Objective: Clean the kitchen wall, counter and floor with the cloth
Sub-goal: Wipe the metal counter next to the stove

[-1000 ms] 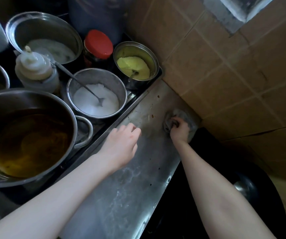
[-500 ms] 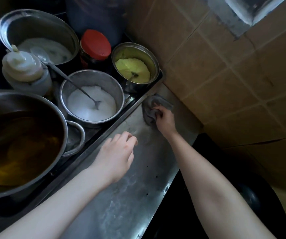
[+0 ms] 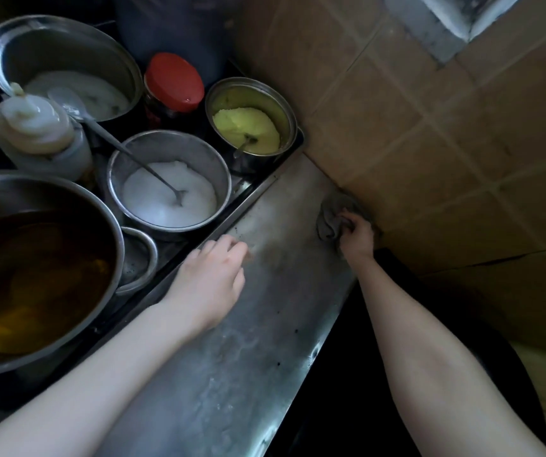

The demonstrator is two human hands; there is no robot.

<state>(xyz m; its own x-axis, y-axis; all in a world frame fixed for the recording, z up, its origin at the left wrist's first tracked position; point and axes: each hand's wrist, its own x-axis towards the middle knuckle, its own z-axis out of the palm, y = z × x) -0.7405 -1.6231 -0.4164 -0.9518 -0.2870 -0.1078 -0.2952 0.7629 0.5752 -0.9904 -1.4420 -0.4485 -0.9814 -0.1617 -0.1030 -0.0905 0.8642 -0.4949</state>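
While right hand (image 3: 357,237) grips cloth (image 3: 330,215) against wall (image 3: 446,153), left hand (image 3: 210,282) rests relaxed on counter (image 3: 265,341).

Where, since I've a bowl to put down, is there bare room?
Bare: the steel counter between the left hand and right hand, and the strip nearer you. Crowded: the tray of pots beside it; the cloth sits at the wall.
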